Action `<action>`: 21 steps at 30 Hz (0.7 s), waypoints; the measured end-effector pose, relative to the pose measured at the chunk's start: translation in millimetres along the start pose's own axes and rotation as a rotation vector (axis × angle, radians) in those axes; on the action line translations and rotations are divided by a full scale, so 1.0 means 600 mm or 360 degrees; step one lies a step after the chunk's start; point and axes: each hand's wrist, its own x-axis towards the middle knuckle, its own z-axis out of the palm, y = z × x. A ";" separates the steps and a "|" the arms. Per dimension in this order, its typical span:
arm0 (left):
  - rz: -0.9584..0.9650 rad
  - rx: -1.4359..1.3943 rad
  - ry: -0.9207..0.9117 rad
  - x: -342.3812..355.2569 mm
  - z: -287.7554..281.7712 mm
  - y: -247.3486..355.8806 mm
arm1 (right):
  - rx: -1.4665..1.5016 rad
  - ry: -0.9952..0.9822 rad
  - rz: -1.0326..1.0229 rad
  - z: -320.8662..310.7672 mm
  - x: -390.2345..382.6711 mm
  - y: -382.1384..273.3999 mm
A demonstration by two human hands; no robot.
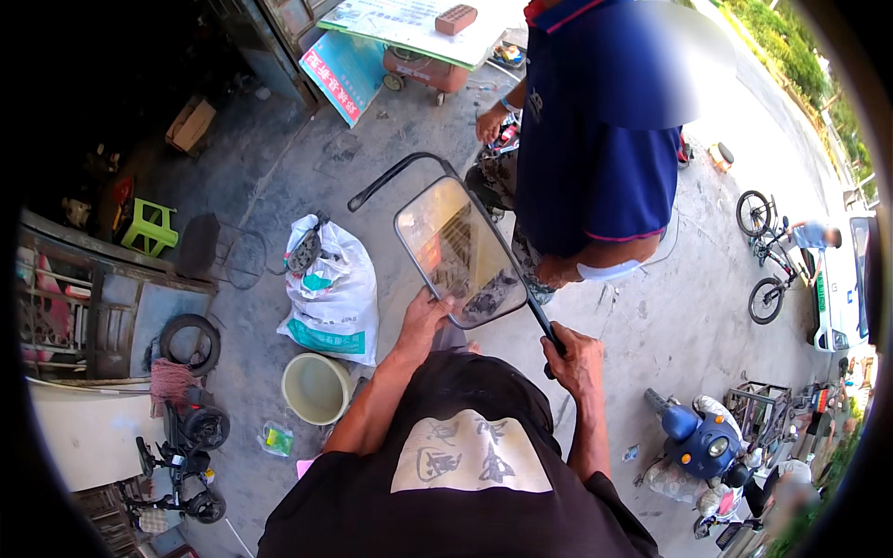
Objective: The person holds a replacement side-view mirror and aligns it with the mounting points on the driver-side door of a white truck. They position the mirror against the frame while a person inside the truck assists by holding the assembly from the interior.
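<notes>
A large rectangular vehicle side mirror (463,253) with rounded corners is held tilted in front of my chest. Its black metal arm (402,175) runs along the right side and bends to the left at the far end. My left hand (424,324) is closed on the mirror's near left corner, thumb on the glass. Wrapped round the near end of the arm are the fingers of my right hand (577,358). Just beyond the mirror, to the right, stands a person in a dark blue shirt (600,139), one hand (491,123) hanging at the far side.
Left of me are a stuffed white sack (335,288), a cream bucket (316,389), a tire (190,344) and a green stool (149,226). A board-topped table (409,28) stands ahead with a red compressor (423,70) beneath. At right are a blue motor tricycle (698,437) and a bicycle (767,251).
</notes>
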 end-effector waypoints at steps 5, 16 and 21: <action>0.0203 -0.0026 0.0543 -0.015 -0.061 0.047 | -0.0160 -0.0135 -0.0328 -0.023 0.006 0.000; 0.0517 -0.0549 0.0079 -0.038 -0.118 0.074 | 0.0554 -0.0534 0.0126 -0.029 0.001 0.013; 0.0487 -0.1075 -0.0248 -0.020 -0.082 0.133 | 0.1041 -0.0799 0.0331 -0.015 -0.009 0.022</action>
